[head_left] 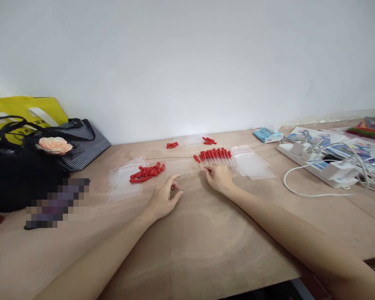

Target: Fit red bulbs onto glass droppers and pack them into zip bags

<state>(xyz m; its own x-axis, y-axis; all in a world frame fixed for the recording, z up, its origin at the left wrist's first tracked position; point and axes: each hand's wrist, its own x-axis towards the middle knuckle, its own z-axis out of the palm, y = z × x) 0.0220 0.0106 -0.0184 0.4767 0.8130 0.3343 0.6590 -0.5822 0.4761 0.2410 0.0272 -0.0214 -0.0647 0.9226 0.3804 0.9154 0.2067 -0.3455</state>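
Left of your left hand, red bulbs lie on plastic bags. That hand is loosely open, fingertips just short of the clear tubes. Your right hand is nearer the single dropper, fingertips at its near end; whether they grip, you can't tell. It points away, slightly leftward. Other droppers crowd close on its right.

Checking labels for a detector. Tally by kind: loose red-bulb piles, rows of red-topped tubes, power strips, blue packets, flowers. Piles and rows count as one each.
Loose red-bulb piles: 3
Row of red-topped tubes: 1
Power strip: 1
Blue packet: 1
Flower: 1
Total: 7
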